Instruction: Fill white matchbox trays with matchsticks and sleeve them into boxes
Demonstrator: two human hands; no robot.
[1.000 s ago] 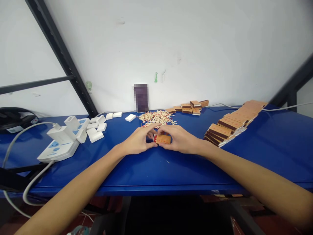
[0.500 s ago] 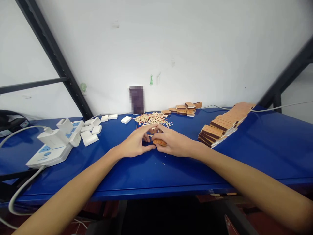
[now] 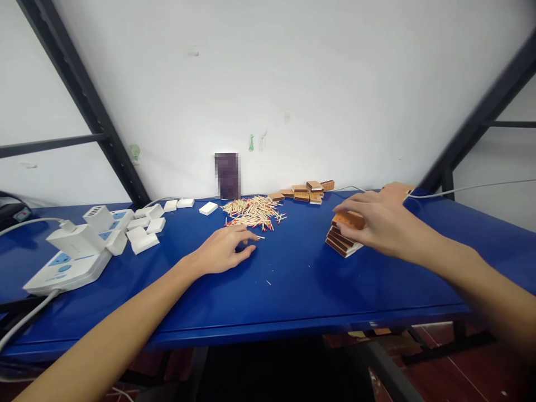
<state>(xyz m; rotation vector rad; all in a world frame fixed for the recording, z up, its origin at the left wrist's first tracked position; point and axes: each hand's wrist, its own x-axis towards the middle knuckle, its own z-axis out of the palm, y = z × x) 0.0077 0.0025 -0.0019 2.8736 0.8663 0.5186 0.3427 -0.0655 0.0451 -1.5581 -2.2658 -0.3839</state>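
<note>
On the right, my right hand [image 3: 379, 223] grips an orange matchbox [image 3: 350, 219] between thumb and fingers, right over a leaning stack of matchboxes [image 3: 342, 243] with dark brown striking sides. Whether the held box touches the stack I cannot tell. My left hand [image 3: 226, 248] lies on the blue table, its thumb and fingers apart, with no object visible in its grasp. Close to those fingertips is a loose match [image 3: 260, 238]. Just beyond the left hand spreads a pile of red-tipped matches [image 3: 253, 211].
At the back, several matchboxes [image 3: 307, 190] sit against the wall. White matchbox trays [image 3: 144, 241] lie scattered to the left, beside a power strip [image 3: 69, 271] with plugged-in chargers. A blurred purple object [image 3: 227, 176] stands against the wall.
My right hand has carried the matchbox rightward from beside my left hand to the stack. My left hand stays before the match pile, fingers now lower. The view has shifted slightly.
</note>
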